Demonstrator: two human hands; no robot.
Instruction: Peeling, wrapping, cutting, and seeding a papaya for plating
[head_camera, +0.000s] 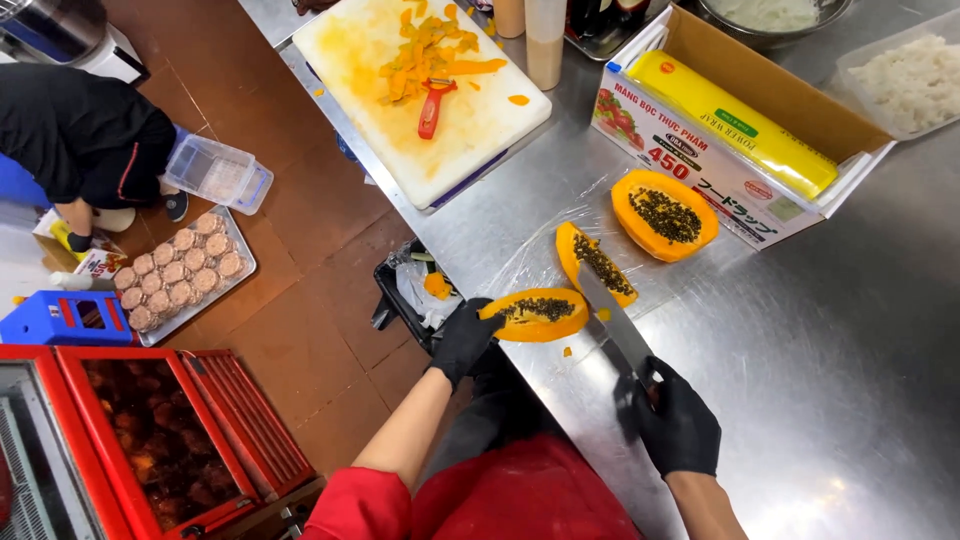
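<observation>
Left hand (463, 340), black-gloved, fingers clasping an orange seed-filled papaya wedge (537, 314) at the steel desk (800, 340) edge, above the black bin (412, 290) for scraps; right hand (672, 420), fingers clenched around a broad steel knife (612, 320), blade alongside.

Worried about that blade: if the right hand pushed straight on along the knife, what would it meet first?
Probably the middle papaya piece: the knife in the right hand already has its tip at that piece, though depth is unclear.
</observation>
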